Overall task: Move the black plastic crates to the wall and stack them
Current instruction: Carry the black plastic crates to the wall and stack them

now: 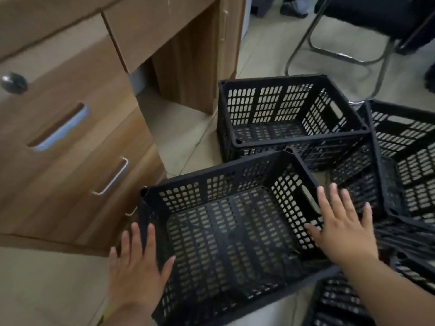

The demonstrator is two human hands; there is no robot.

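Note:
A black perforated plastic crate (226,231) sits on the floor right below me, open side up. My left hand (136,267) hovers flat at its left end wall, fingers spread and holding nothing. At the crate's right end wall, near the handle slot, my right hand (341,227) is also spread flat. A second black crate (289,114) stands upright just behind the first. Further black crates (409,161) lie tilted in a heap at the right.
A wooden desk with drawers (70,128) stands close on the left, its corner nearly touching the near crate. A metal-framed chair (353,50) stands at the back right, with a person's shoes beyond it. Tiled floor (183,137) shows between desk and crates.

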